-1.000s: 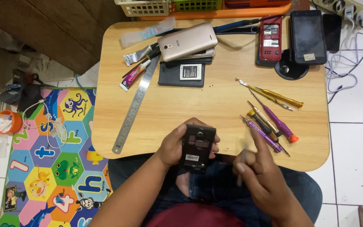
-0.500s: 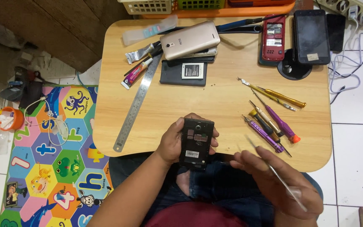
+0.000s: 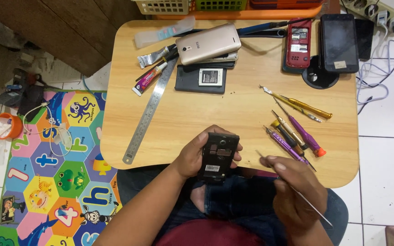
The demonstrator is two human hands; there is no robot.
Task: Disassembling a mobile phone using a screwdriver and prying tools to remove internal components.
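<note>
My left hand (image 3: 196, 156) grips a black phone (image 3: 218, 156) with its back cover off, held over the near edge of a small wooden table (image 3: 192, 114). My right hand (image 3: 295, 191) holds a thin metal tool (image 3: 297, 193) like a pen; its tip points up-left, a short way right of the phone. Several screwdrivers with yellow and purple handles (image 3: 297, 127) lie on the table just beyond my right hand.
A steel ruler (image 3: 149, 114) lies diagonally at the left. Farther back sit a gold phone (image 3: 208, 44), a black cover with a battery (image 3: 204, 78), a glue tube (image 3: 149, 78), a red opened phone (image 3: 298, 38) and a black phone (image 3: 339, 42). A colourful play mat (image 3: 51, 182) covers the floor at left.
My right hand has drawn back from the screwdrivers and now holds the thin tool, moving its tip closer to the phone. The left hand has kept the phone nearly still.
</note>
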